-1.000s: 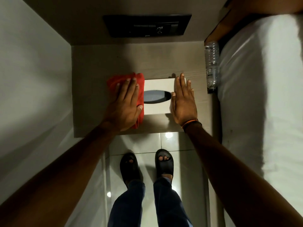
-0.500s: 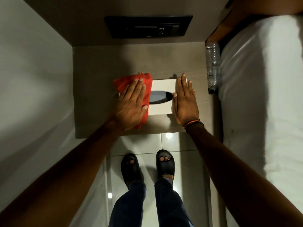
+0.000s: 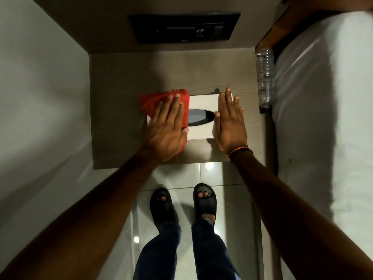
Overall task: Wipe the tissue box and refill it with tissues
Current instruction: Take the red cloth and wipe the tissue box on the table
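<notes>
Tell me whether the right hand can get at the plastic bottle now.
Probably yes: the right hand rests flat on the tissue box, holding nothing, with only bare tabletop between it and the plastic bottle.

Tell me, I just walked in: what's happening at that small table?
A person stands at the pale wooden table, left hand pressing a red cloth flat onto the left end of the white rectangular tissue box. The right hand lies flat on its right end, steadying it. No tissue shows in the dark oval opening.
</notes>
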